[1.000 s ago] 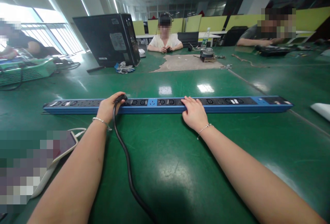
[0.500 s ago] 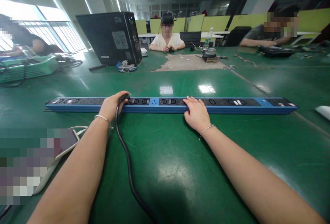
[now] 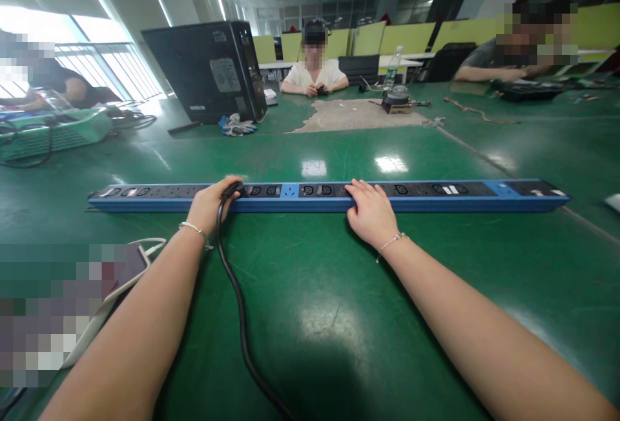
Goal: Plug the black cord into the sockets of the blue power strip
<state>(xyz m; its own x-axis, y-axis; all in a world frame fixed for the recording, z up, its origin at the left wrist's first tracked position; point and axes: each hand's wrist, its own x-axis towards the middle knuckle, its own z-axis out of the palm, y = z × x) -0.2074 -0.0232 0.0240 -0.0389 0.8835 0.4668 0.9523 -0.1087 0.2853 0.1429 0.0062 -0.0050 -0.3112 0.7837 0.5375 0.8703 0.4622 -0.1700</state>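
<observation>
A long blue and black power strip (image 3: pixel 290 191) lies across the green table (image 3: pixel 310 240), its sockets facing up. My left hand (image 3: pixel 213 203) is closed round the black plug (image 3: pixel 232 190) at the strip, left of the blue middle socket. Whether the plug is fully seated is hidden by my fingers. From it a black cable (image 3: pixel 241 305) runs down towards the near edge. Over the strip's right half, my right hand (image 3: pixel 371 211) rests on top, fingers curled over the strip and pressed together.
A black computer case (image 3: pixel 203 72) stands at the back left, with gloves (image 3: pixel 237 125) beside it. A green basket (image 3: pixel 53 130) is at far left, a pixelated device (image 3: pixel 104 305) near my left forearm. People sit across the table and at both sides.
My left hand has shifted very slightly at the plug, its fingers a little lower. At the right, the person's head has moved slightly right. My right hand keeps its place on the strip.
</observation>
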